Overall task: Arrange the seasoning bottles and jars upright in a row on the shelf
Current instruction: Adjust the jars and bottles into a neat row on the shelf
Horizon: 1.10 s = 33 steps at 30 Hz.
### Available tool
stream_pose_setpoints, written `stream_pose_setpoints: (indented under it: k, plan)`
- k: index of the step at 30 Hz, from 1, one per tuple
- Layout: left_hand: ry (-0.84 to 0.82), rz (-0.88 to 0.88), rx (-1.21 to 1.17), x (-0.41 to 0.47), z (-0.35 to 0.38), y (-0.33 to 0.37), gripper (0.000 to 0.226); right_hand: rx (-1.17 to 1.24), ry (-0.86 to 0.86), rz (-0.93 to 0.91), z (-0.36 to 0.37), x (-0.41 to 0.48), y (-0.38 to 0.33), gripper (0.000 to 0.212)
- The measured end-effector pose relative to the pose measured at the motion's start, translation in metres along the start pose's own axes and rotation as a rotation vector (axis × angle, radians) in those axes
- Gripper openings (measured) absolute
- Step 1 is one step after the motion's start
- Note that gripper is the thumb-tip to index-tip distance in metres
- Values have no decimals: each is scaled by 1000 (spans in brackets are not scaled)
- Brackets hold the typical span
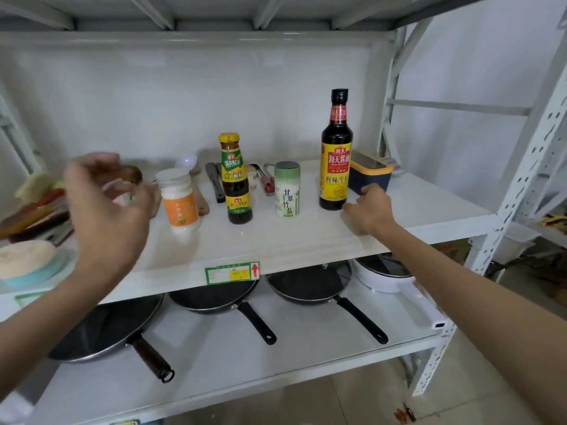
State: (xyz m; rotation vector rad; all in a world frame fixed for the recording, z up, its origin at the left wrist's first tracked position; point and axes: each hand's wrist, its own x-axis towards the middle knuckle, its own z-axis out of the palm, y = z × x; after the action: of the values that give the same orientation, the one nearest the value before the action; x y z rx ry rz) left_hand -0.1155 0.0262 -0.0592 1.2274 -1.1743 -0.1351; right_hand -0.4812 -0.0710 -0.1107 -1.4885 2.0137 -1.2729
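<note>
My right hand [366, 210] rests with loosely curled, empty fingers at the base of the tall dark soy sauce bottle with a yellow label [336, 154]. Left of that bottle on the white metal shelf [306, 237] stand a green-white salt canister [287, 190], a brown sauce bottle [235, 179] and a white orange-labelled plastic jar [179, 199], all upright. My left hand [107, 200] is blurred, fingers spread, beside the jar; I judge a careless swipe could topple it.

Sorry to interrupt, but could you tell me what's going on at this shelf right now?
A person is lining up seasonings on the white shelf. Four stand upright in a row: orange-labelled jar, oyster sauce bottle, green salt shaker, tall soy sauce bottle. The right hand rests beside the soy sauce; the left hand is blurred and raised.
</note>
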Motion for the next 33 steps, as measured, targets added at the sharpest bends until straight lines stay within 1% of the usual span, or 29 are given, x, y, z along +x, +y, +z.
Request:
stream_pose_setpoints:
  k: [1,2,3,5,8,9,12,15,18,20,23,26,33]
  plan:
    - [-101,116,-79,-9,20,35,36,7,-1,0,2,1,-1,58]
    - [-210,185,-152,-13,41,59,34,17,-3,1,5,3,-3,57]
    - [-307,204,-172,-10,64,72,33,41,-3,4,8,4,-4,53]
    - [-438,178,-129,-6,114,99,41,119,-3,14,15,9,-6,50]
    - [-574,162,-13,-7,182,133,62,135,-31,-29,21,9,-6,73]
    - [-597,157,20,-7,200,142,63,137,-33,-36,22,9,-5,74]
    - [-638,82,81,-1,237,158,45,137,-40,-53,24,11,-1,61]
    - [-637,-42,84,6,255,161,32,137,-51,-58,24,12,1,62]
    - [-636,-127,52,13,265,156,20,122,-44,-61,24,13,2,62]
    - [-662,-143,37,15,269,152,19,88,-60,-88,24,13,3,60]
    - [-703,-127,27,13,273,150,29,72,-69,-120,25,15,4,55]
    - [-706,-106,28,8,275,151,29,77,-64,-135,25,15,5,50]
    - [-737,-59,57,-1,273,154,30,50,-26,-94,25,15,6,46]
